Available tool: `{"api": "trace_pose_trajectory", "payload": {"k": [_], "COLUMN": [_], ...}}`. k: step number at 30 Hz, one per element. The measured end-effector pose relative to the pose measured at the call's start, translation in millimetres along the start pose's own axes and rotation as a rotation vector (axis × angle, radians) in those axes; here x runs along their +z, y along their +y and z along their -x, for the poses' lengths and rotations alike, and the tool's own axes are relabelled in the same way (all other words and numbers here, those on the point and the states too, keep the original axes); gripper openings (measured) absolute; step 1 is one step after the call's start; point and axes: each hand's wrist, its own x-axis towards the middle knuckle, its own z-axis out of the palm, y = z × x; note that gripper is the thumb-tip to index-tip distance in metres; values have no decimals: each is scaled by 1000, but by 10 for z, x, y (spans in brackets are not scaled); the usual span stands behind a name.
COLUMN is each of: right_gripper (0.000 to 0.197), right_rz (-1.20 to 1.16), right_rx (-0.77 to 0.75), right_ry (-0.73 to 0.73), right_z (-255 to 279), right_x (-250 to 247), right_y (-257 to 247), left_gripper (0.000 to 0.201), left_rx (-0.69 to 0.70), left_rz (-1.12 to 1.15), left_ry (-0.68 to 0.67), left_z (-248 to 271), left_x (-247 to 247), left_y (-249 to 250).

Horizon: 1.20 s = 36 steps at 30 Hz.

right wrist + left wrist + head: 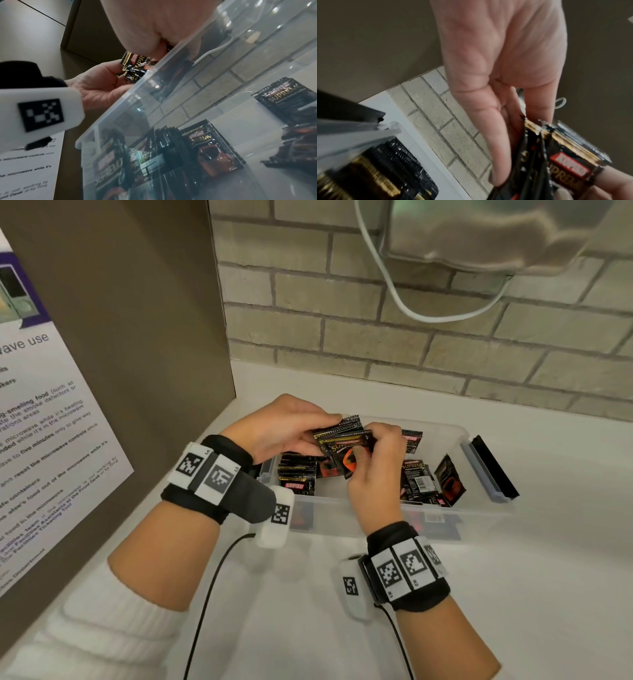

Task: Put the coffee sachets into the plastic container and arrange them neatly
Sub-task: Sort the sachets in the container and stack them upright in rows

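Observation:
A clear plastic container (455, 436) stands on the white counter, its wall filling the right wrist view (171, 108). Above its left half both hands hold a small bunch of black coffee sachets (342, 443). My left hand (291, 426) grips the bunch from the left, fingers along its top edge (488, 135). My right hand (373, 460) pinches the front sachet (565, 169) with the thumb on its orange cup picture. A row of sachets (296, 474) stands upright at the container's left end (168, 143). Loose sachets (431, 477) lie and lean at the right.
A brown cabinet side (144, 337) with a printed microwave notice (44, 440) closes off the left. A brick wall (411, 337) runs behind, with a white cable (404, 302) hanging on it. The container's grey-and-black latch (489, 467) sticks out at its right end.

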Motion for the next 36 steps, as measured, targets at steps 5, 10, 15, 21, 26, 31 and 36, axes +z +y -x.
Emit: {"api": "trace_pose_trajectory", "payload": {"k": [5, 10, 15, 21, 26, 31, 36], "right_gripper": [54, 65, 65, 56, 32, 21, 26], "right_rz": [-65, -54, -24, -38, -16, 7, -29], "right_rx": [-5, -84, -135, -180, -157, -49, -81], "right_ry": [-77, -205, -233, -181, -201, -170, -108], "right_z": [18, -16, -24, -16, -17, -79, -133], "right_x": [-36, -132, -147, -176, -137, -81, -99], "right_y": [-17, -3, 12, 13, 42, 53, 42], "left_gripper": [14, 9, 10, 12, 13, 17, 13], "left_rx": [-10, -39, -87, -73, 26, 292, 169], "left_rz": [-127, -164, -86, -165, -566, -979, -682], "left_ry": [-59, -133, -154, -197, -86, 59, 123], "left_z": [11, 27, 31, 2, -42, -81, -130], "left_x": [-21, -53, -76, -66, -7, 53, 34], "left_y": [76, 108, 108, 87, 69, 53, 15]}}
